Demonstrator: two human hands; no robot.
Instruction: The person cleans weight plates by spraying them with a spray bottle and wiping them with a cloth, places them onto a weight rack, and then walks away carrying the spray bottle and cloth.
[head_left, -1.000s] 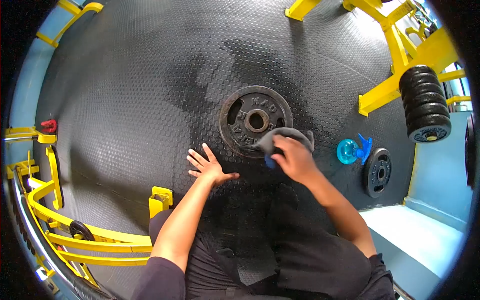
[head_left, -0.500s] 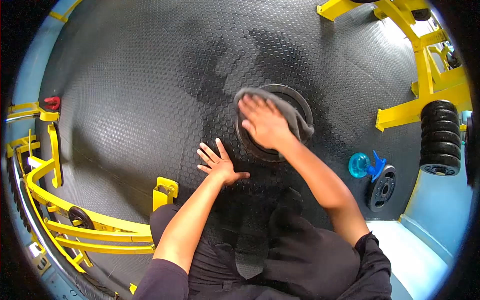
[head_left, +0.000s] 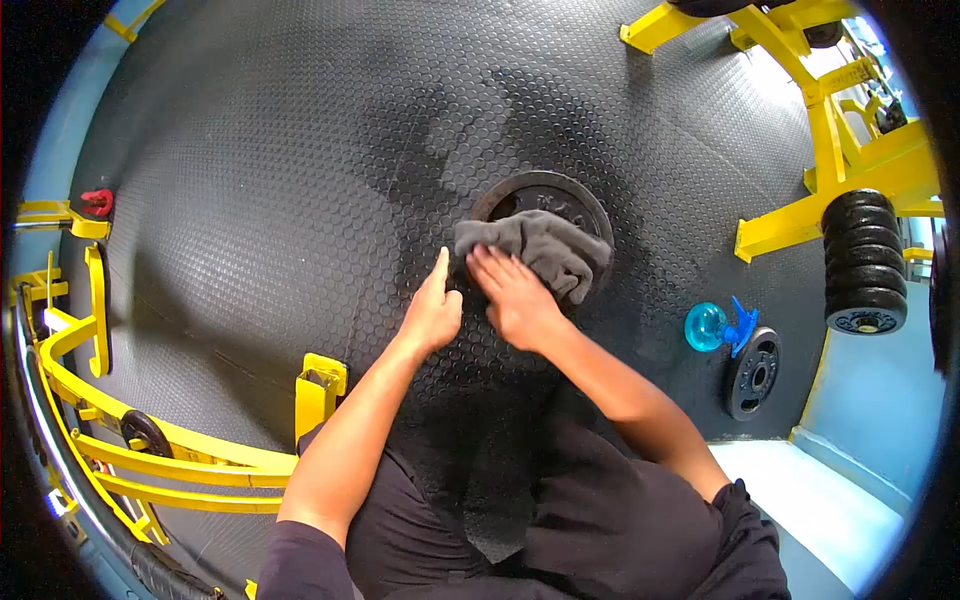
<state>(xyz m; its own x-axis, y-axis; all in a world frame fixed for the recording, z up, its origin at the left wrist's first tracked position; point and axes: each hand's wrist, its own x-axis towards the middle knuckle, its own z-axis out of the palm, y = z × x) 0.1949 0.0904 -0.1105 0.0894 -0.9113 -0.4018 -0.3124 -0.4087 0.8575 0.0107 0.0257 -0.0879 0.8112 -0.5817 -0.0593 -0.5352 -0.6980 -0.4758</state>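
Note:
A dark round weight plate [head_left: 586, 192] lies flat on the black rubber floor, with a crumpled grey cloth [head_left: 552, 250] over much of its face. My right hand [head_left: 512, 297] rests on the cloth's near left edge, fingers stretched forward and pressed down on it, not wrapped round it. Just left of the plate is my left hand [head_left: 432, 308], off the floor or barely touching it, index finger pointing forward; its other fingers are largely hidden. Dark wet patches [head_left: 400, 150] surround the plate.
To the right are a blue spray bottle [head_left: 707, 327] and a second weight plate [head_left: 752, 373]. Several stacked black plates [head_left: 865, 262] hang on a yellow rack [head_left: 790, 222]. Yellow machine frames [head_left: 180, 458] stand at left, near a red object [head_left: 97, 202].
The cloth has bunched up and shifted, uncovering the plate's far part. My right hand has moved nearer to me. My left hand has risen from its spread, flat pose and turned.

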